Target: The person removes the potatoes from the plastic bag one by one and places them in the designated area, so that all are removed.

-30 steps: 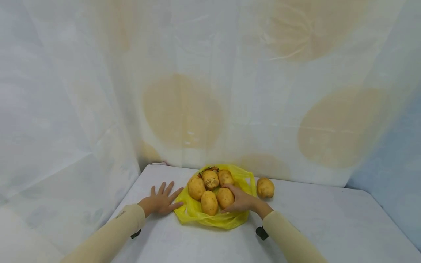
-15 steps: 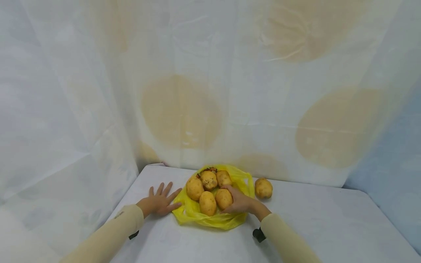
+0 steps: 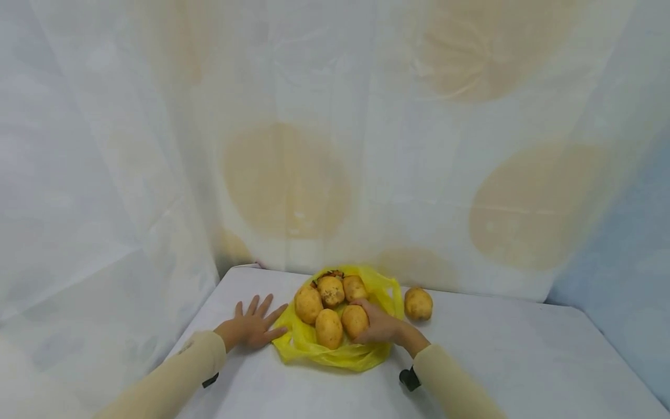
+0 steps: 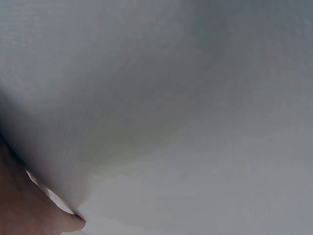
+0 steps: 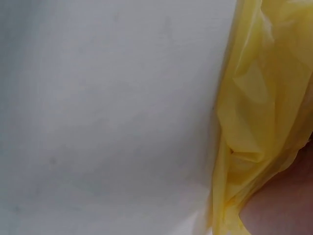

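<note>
A yellow plastic bag [image 3: 309,352] lies spread on the white table with several potatoes on it. My right hand [image 3: 381,326] curls around the nearest right potato [image 3: 355,322], which sits among the others on the bag. To its left stands another potato [image 3: 328,329]. My left hand [image 3: 250,329] rests flat on the table with fingers spread, its thumb and index fingertips at the bag's left edge. The right wrist view shows the bag's crumpled side [image 5: 254,107] beside part of the hand. In the left wrist view only a bit of the hand [image 4: 34,205] shows.
One single potato [image 3: 418,304] lies on the table [image 3: 502,355] just right of the bag. Small dark reddish-brown bits [image 3: 331,274] sit at the back of the bag. Pale sheeting [image 3: 398,174] with tan circles hangs close behind the table's back edge.
The whole scene shifts slightly left and down in the head view. Both hands, the bag and the potatoes keep their places relative to one another.
</note>
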Demonstrator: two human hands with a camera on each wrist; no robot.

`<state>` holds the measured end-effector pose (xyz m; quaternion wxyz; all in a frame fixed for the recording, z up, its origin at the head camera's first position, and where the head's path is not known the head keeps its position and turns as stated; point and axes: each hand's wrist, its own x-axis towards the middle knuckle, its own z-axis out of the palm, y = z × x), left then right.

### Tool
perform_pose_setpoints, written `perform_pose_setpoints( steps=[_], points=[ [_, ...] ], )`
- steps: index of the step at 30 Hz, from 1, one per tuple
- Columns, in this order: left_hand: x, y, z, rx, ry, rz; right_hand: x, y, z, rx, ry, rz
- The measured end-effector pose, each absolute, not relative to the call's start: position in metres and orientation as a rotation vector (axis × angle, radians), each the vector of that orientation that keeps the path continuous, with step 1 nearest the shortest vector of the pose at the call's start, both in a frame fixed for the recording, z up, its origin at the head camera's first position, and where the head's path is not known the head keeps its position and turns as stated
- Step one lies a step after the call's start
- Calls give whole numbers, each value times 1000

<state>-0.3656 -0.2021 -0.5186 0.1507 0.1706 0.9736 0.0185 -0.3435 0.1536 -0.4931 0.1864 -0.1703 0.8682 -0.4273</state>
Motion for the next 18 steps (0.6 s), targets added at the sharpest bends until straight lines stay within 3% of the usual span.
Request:
perform_pose_setpoints(
  steps=[18],
  points=[
    [-364,-201,-511,531,2800,75,-341,153,-493,-432,2437,-1236]
  ],
)
